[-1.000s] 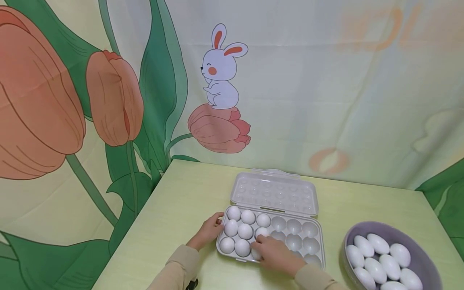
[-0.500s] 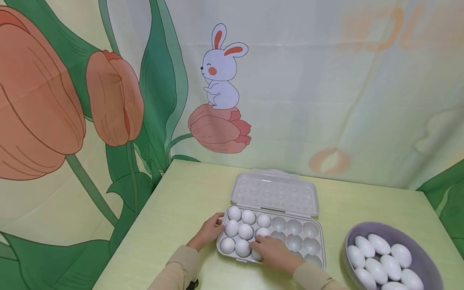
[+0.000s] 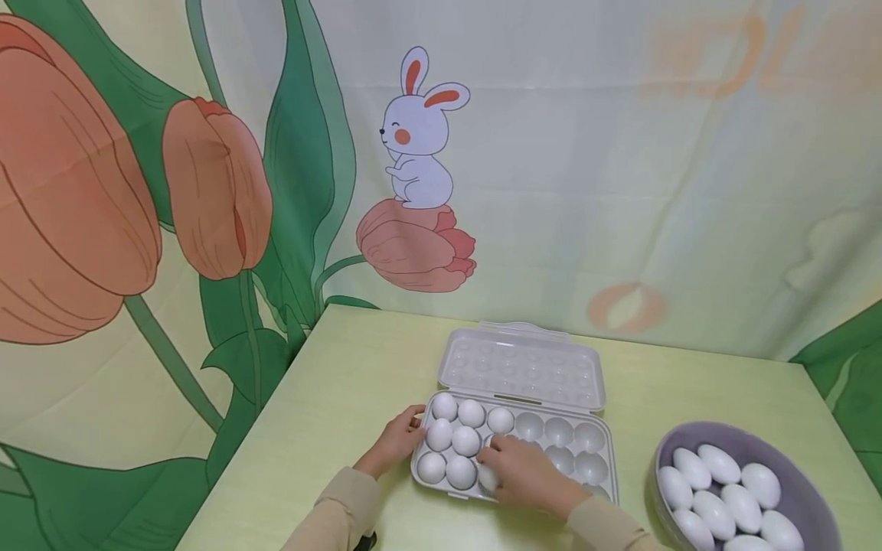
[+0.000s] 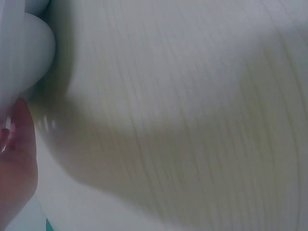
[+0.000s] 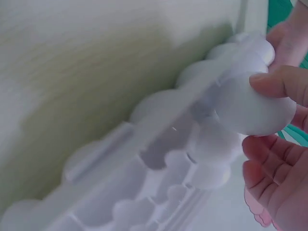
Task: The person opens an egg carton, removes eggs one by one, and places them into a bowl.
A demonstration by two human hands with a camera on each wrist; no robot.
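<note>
A grey egg carton point(image 3: 510, 490) lies with its lid point(image 3: 520, 367) folded back on the table. White eggs point(image 3: 466, 441) fill the cups of its left half. My left hand point(image 3: 398, 440) holds the carton's left end, its fingers at the rim; in the left wrist view only part of that hand point(image 4: 19, 159) shows beside the carton wall. My right hand point(image 3: 527, 474) is over the third column from the left. In the right wrist view its thumb and fingers pinch a white egg point(image 5: 250, 106) at the carton's front row. The hand hides some cups.
A purple bowl point(image 3: 813, 497) with several white eggs stands at the right. Cups in the carton's right half point(image 3: 590, 436) hold no eggs where visible. A cloth backdrop with tulips and a rabbit point(image 3: 420, 176) hangs behind the table point(image 3: 358, 360).
My right hand has shifted slightly up and back over the third column, uncovering a bit more of the front egg there. The left hand keeps its place on the carton's end.
</note>
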